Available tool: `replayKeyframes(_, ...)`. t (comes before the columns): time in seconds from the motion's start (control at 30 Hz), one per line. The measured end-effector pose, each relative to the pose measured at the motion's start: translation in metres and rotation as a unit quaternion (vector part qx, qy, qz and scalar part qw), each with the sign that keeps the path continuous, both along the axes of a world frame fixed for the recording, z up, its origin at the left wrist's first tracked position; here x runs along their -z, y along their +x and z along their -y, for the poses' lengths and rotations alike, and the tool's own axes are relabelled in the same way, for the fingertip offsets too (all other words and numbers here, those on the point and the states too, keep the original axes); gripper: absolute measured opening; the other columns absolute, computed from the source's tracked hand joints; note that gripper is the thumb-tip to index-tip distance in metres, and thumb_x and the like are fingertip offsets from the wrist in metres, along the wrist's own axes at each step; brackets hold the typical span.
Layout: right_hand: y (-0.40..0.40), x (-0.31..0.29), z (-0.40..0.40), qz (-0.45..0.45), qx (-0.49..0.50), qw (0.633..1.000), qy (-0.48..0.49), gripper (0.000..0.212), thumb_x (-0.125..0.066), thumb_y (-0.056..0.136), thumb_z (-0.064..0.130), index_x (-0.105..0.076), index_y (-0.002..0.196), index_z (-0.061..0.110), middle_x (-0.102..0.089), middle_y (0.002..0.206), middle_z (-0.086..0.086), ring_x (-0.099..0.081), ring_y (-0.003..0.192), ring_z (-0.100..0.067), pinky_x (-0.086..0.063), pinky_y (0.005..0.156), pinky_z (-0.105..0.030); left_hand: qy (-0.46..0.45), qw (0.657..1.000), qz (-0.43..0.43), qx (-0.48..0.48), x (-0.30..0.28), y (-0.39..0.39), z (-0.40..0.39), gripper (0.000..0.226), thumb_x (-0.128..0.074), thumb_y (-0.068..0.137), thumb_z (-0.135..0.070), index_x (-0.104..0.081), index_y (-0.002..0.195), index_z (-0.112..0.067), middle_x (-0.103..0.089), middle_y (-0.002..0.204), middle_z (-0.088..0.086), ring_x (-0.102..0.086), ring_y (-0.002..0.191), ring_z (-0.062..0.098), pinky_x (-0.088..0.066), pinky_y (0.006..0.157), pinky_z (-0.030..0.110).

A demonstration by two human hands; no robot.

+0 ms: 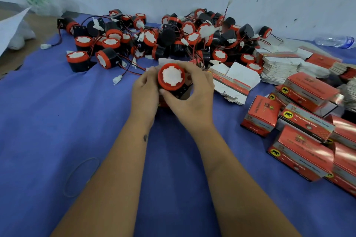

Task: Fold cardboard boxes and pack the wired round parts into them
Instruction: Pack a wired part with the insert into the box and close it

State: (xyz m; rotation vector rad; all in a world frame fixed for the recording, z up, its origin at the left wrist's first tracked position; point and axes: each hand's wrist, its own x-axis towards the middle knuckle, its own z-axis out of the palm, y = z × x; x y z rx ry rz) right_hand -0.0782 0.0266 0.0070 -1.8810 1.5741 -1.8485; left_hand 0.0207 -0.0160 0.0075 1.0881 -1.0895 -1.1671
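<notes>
Here, round part (pixel 171 77) between left hand (pixel 146 92) and right hand (pixel 189 98).

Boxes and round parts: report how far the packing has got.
Done: a cluster of folded boxes lies at the right. In hand: the left hand and right hand grip one round part over a red box that they mostly hide. Left: a big pile of loose parts at the wall, and stacks of flat boxes not yet folded.

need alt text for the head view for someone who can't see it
Both hands, left hand and right hand, hold a red-rimmed round part over a blue cloth. A pile of wired parts lies behind; folded red boxes sit to the right.
</notes>
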Motion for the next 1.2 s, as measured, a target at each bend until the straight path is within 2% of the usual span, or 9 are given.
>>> replayKeyframes(0.1,0.000,0.002,0.004,-0.044,0.031,0.998,0.023,0.056,-0.079,0.070,0.027,-0.058,0.122,0.026,-0.058,0.115,0.019,-0.043,0.114,-0.007,-0.034,0.102,-0.040,0.018,1.000,-0.007,0.012,-0.002,-0.002,-0.001,0.050,-0.039,0.105,-0.043,-0.076,0.071,-0.042,-0.075,0.080,-0.019,-0.070,0.077,-0.004,-0.053,0.063,0.015)
replayKeyframes(0.2,-0.010,0.003,0.003,-0.113,0.060,0.990,0.050,0.053,-0.075,0.070,0.030,-0.058,0.121,0.029,-0.048,0.106,0.031,-0.033,0.122,-0.007,-0.024,0.106,-0.039,0.016,1.000,-0.005,0.015,-0.001,-0.002,0.001,0.036,-0.042,0.104,-0.038,-0.076,0.096,-0.033,-0.076,0.088,-0.016,-0.071,0.085,0.000,-0.055,0.066,0.017)
replayKeyframes(0.3,-0.016,0.005,0.002,-0.165,0.077,0.980,0.078,0.038,-0.066,0.078,0.040,-0.065,0.114,0.032,-0.053,0.123,0.017,-0.030,0.125,-0.014,-0.021,0.108,-0.042,0.002,1.000,-0.001,0.018,0.000,-0.002,0.001,0.033,-0.042,0.104,-0.036,-0.074,0.097,-0.036,-0.076,0.088,-0.015,-0.070,0.083,0.001,-0.054,0.063,0.017)
replayKeyframes(0.43,-0.014,0.001,0.001,-0.037,0.064,0.995,0.065,0.026,-0.057,0.085,0.029,-0.074,0.105,0.027,-0.058,0.111,0.015,-0.042,0.119,-0.012,-0.020,0.104,-0.028,-0.013,1.000,0.011,0.017,0.001,-0.002,-0.001,0.036,-0.039,0.104,-0.038,-0.072,0.092,-0.038,-0.075,0.087,-0.016,-0.069,0.081,0.001,-0.053,0.063,0.018)
replayKeyframes(0.63,-0.019,-0.007,0.004,0.098,0.085,0.989,0.072,0.034,-0.060,0.082,-0.004,-0.060,0.096,0.026,-0.062,0.085,0.020,-0.061,0.100,-0.013,-0.043,0.098,-0.047,-0.022,0.999,0.038,0.001,0.002,-0.004,-0.001,0.037,-0.037,0.104,-0.041,-0.069,0.086,-0.044,-0.073,0.081,-0.020,-0.068,0.081,0.000,-0.054,0.069,0.021)
replayKeyframes(0.73,-0.023,-0.005,0.006,0.022,0.103,0.990,0.092,0.035,-0.062,0.082,0.000,-0.063,0.101,0.029,-0.066,0.090,0.015,-0.056,0.109,-0.013,-0.030,0.108,-0.031,-0.042,0.998,0.034,0.013,0.001,-0.005,-0.003,0.037,-0.039,0.103,-0.036,-0.069,0.084,-0.043,-0.071,0.076,-0.022,-0.067,0.075,-0.005,-0.052,0.060,0.014)
replayKeyframes(0.8,-0.025,-0.005,0.006,-0.061,0.132,0.984,0.107,0.031,-0.063,0.085,0.006,-0.071,0.103,0.029,-0.066,0.104,0.009,-0.045,0.119,-0.014,-0.018,0.107,-0.019,-0.051,0.997,0.019,0.056,0.001,-0.006,-0.003,0.029,-0.042,0.100,-0.026,-0.071,0.101,-0.034,-0.074,0.089,-0.016,-0.069,0.082,0.000,-0.051,0.061,0.013)
replayKeyframes(0.9,-0.023,-0.004,0.003,-0.163,0.136,0.972,0.102,0.027,-0.062,0.085,0.009,-0.075,0.104,0.023,-0.070,0.106,0.008,-0.045,0.118,-0.018,-0.028,0.105,-0.042,-0.084,0.989,0.053,0.107,0.005,-0.007,-0.004,0.035,-0.052,0.092,-0.011,-0.062,0.122,-0.028,-0.071,0.104,-0.013,-0.066,0.093,0.000,-0.050,0.069,0.011)
replayKeyframes(1.2,-0.009,-0.013,0.001,-0.194,0.203,0.959,0.044,0.027,-0.051,0.085,0.021,-0.074,0.097,0.014,-0.065,0.103,0.001,-0.039,0.107,-0.021,-0.028,0.092,-0.042,-0.098,0.982,0.143,0.069,0.014,-0.013,-0.002,0.034,-0.062,0.091,-0.016,-0.053,0.123,-0.022,-0.064,0.103,-0.009,-0.060,0.088,0.007,-0.049,0.065,0.018)
